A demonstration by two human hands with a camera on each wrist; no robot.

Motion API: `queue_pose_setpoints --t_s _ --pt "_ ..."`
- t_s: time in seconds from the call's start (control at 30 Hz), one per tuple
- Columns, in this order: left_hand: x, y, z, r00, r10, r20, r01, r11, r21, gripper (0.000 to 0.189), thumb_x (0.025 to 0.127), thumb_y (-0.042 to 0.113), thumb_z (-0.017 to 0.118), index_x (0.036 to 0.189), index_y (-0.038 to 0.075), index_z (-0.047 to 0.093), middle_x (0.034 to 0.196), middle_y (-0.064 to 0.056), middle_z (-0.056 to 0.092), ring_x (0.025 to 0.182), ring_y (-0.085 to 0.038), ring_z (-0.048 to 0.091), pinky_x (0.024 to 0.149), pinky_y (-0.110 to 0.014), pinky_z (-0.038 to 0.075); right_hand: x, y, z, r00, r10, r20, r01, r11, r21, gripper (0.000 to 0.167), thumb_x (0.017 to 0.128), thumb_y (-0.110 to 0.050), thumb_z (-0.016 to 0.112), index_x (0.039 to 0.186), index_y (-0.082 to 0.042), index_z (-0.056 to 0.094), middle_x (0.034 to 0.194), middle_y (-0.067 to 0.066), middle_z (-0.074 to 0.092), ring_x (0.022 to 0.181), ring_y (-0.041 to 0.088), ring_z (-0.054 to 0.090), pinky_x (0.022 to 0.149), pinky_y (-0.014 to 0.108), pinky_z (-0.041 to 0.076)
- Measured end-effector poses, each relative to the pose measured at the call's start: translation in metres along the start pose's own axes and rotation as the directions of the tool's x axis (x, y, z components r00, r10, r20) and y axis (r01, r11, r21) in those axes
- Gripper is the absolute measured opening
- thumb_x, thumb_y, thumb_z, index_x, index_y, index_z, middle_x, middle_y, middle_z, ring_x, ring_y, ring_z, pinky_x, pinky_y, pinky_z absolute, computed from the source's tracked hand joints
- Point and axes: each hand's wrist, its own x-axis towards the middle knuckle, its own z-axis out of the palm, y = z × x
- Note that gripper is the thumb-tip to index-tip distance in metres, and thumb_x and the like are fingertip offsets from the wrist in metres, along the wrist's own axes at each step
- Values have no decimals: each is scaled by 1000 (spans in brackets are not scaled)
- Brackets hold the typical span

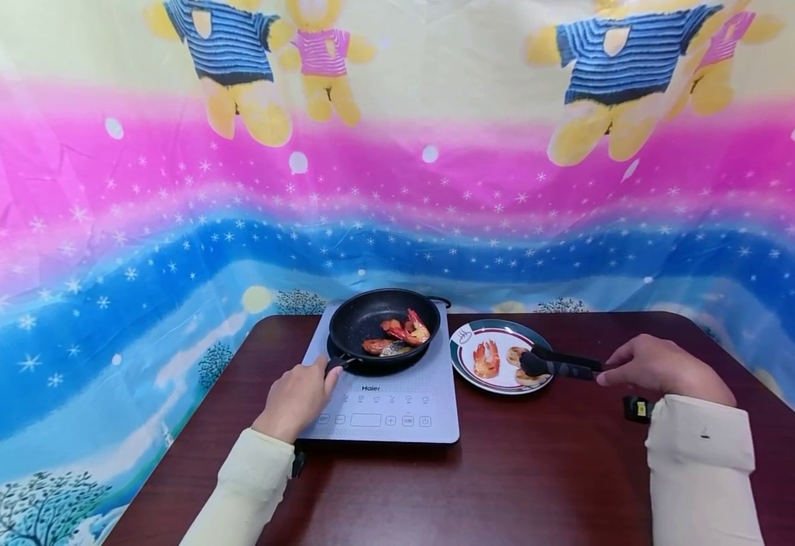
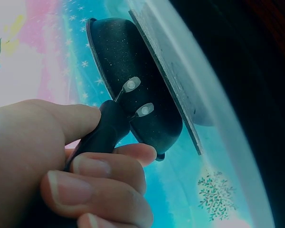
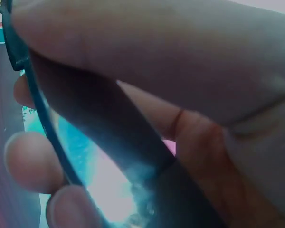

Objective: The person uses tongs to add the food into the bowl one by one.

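My left hand (image 1: 295, 400) grips the black handle (image 2: 107, 126) of a frying pan (image 1: 363, 315), fingers wrapped round it in the left wrist view. Several reddish cooked shrimp (image 1: 415, 329) lie in the pan's right and near part. In my right hand (image 1: 670, 369) is a pair of black tongs (image 1: 577, 370). Their tips reach over the right side of a plate (image 1: 467, 356), right at some round tan pieces (image 1: 516, 354). Another shrimp (image 1: 486, 359) lies left of those pieces. The right wrist view shows the tongs' arms close up, between thumb and fingers.
Under the pan is a white induction cooktop (image 1: 397, 385) with a control panel along its near side. Cooktop and plate stand side by side on a dark red-brown table (image 1: 506, 485). A printed cloth (image 1: 397, 189) hangs behind the table.
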Motion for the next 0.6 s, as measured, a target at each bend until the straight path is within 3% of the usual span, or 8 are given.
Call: queue_pose_setpoints --t_s 0.33,0.6 --pt "0 0 -1 1000 -1 3 1 1000 7 31 99 34 54 101 3 60 67 -13 57 58 -27 58 52 -45 45 14 -7 12 1000 28 9 -29 998 59 40 84 -33 73 108 0 71 90 7 64 75 22 54 60 37 44" --pt "0 1 0 1000 -10 20 9 1000 3 30 99 35 54 97 5 58 64 -11 54 55 -25 55 51 -43 43 23 -11 19 999 31 -9 -30 997 68 43 82 -35 75 106 0 71 97 12 67 81 24 56 63 38 47"
